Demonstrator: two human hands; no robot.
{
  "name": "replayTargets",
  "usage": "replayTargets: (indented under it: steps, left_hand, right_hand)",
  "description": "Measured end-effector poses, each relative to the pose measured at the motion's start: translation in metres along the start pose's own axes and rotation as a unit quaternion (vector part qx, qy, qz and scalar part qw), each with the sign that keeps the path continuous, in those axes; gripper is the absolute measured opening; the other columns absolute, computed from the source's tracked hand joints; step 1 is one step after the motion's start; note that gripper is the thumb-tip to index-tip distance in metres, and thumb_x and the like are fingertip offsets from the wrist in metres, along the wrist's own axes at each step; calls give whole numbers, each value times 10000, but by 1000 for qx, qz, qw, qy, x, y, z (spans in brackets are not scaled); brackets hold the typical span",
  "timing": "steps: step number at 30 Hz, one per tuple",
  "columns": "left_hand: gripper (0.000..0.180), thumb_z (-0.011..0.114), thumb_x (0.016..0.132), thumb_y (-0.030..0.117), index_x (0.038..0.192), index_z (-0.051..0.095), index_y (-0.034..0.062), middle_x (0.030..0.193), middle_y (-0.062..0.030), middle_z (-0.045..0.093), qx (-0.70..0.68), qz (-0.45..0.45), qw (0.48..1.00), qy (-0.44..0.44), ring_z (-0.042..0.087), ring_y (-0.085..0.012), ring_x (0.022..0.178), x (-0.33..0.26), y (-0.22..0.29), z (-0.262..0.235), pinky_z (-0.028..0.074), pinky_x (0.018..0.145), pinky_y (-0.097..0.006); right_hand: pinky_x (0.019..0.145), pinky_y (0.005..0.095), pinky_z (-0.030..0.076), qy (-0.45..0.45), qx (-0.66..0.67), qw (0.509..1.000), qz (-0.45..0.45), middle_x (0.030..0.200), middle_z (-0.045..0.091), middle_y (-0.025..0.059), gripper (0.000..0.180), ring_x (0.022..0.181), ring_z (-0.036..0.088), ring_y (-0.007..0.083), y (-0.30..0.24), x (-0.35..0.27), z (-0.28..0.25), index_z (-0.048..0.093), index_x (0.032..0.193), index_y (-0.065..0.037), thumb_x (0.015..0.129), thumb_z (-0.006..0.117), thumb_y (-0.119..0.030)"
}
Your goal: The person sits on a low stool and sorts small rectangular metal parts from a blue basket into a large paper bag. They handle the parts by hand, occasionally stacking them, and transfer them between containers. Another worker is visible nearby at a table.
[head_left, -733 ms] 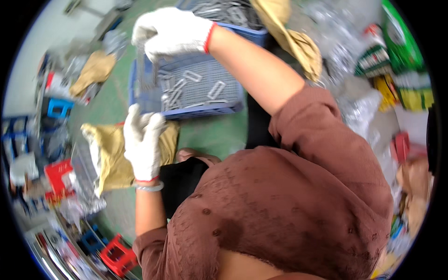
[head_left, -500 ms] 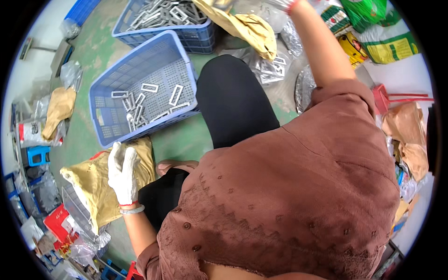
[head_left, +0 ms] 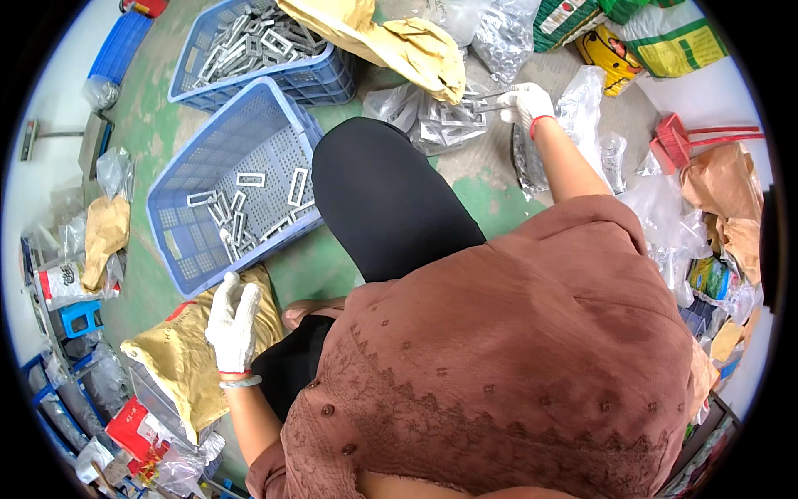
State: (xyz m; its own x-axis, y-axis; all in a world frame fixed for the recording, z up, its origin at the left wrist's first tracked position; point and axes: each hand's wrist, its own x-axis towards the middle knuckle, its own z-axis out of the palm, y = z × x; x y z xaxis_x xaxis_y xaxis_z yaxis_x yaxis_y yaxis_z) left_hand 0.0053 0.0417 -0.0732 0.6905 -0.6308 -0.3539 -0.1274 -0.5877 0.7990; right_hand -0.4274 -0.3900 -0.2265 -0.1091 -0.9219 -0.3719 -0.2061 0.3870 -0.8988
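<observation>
My left hand, in a white knit glove, is held with its fingers apart and nothing in it. It is just off the near corner of a blue plastic crate, above a tan sack. Several grey rectangular metal frames lie scattered on the crate's bottom. Reaching to the far right, my gloved right hand is closed on a grey rectangular metal frame, seen partly edge-on. Below that frame, more frames lie in a clear plastic bag on the floor.
A second blue crate, heaped with grey frames, stands behind the first. Another tan sack drapes beside it. My black-clad knee rises between crate and bag. Further plastic bags and a red dustpan are at the right.
My right hand has come back from the top edge toward me and now shows a grey frame in its fingers. The view has shifted; my left hand stays near the crate's corner, still open.
</observation>
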Motion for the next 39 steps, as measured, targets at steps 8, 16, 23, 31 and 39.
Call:
replayTargets:
  steps: [8, 16, 23, 31, 39]
  left_hand:
    - [508, 763, 904, 155, 1334, 579, -44, 1067, -78, 685, 85, -15, 996, -2, 633, -102, 890, -5, 15, 4, 545, 771, -254]
    - [515, 773, 891, 208, 1310, 603, -39, 1090, -102, 705, 135, -7, 991, -4, 653, -125, 927, -8, 10, 0, 535, 845, -276]
    - [563, 767, 884, 320, 1300, 616, -27, 1119, -129, 722, 244, 7, 970, -3, 682, -164, 977, -10, 1, -10, 521, 904, -306]
    - [561, 767, 884, 325, 1294, 620, -29, 1124, -133, 718, 245, -11, 969, -9, 677, -169, 984, -12, -7, -12, 516, 910, -301]
    - [578, 778, 881, 296, 1304, 601, -56, 1135, -131, 711, 219, -24, 975, -26, 664, -152, 988, -9, -12, -7, 514, 913, -294]
  right_hand:
    - [760, 376, 608, -161, 238, 950, 119, 955, 725, 173, 199, 833, 710, 297, 88, 66, 37, 712, 1021, 78, 844, 686, -9]
    - [916, 360, 528, -90, -430, 898, -24, 1066, 729, 174, 516, 997, 699, 300, 24, 19, 50, 748, 1124, -104, 750, 746, -460]
    - [1070, 419, 435, 86, -285, 952, -74, 1398, 540, 275, 814, 1282, 542, 402, 68, 27, 50, 548, 1380, -6, 824, 648, -593]
    - [658, 418, 556, -177, -191, 945, 199, 1118, 678, 230, 903, 890, 666, 293, 65, 26, 30, 607, 1229, 126, 877, 568, -705]
    - [826, 416, 502, -200, -235, 935, 175, 1198, 648, 251, 844, 1039, 625, 345, 79, 35, 20, 605, 1258, 87, 892, 533, -669]
